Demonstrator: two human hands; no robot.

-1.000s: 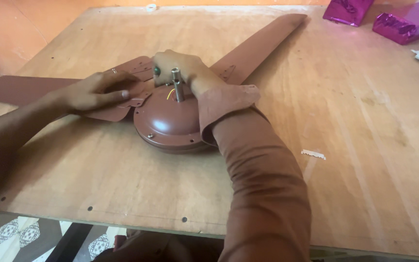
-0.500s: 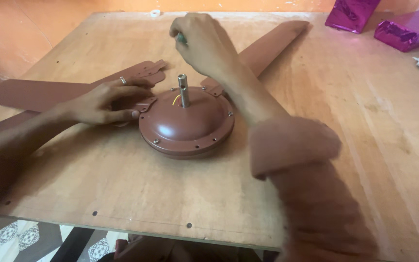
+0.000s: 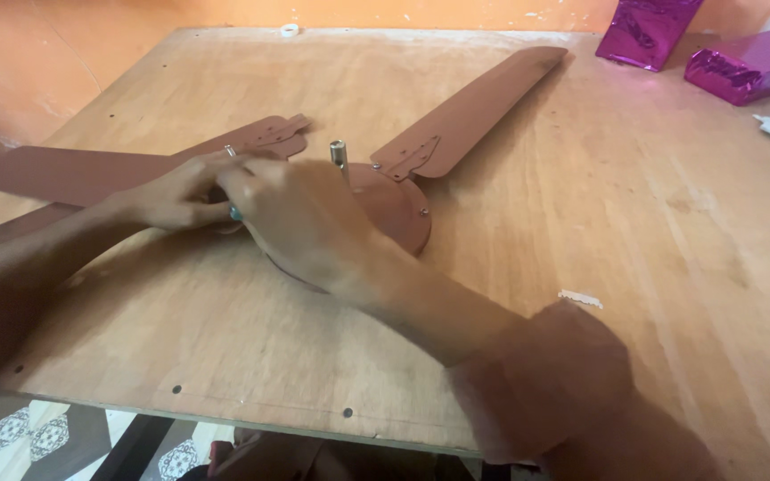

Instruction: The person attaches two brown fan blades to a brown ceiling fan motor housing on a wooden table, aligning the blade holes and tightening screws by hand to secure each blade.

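Resting near the plywood table's left edge, the rigid, probably heavy ceiling fan is best held by its motor housing; left hand presses a blade bracket, right hand pinches a small teal-tipped tool.

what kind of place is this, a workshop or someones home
Probably a home or small informal repair spot, not a fitted workshop: a brown ceiling fan lies on a plain plywood table, with an orange wall behind, patterned floor tiles below, and purple foil-wrapped boxes.

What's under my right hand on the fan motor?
The right hand covers the left part of the brown motor housing and touches the left hand at a blade bracket. Whatever lies beneath the palm is hidden.
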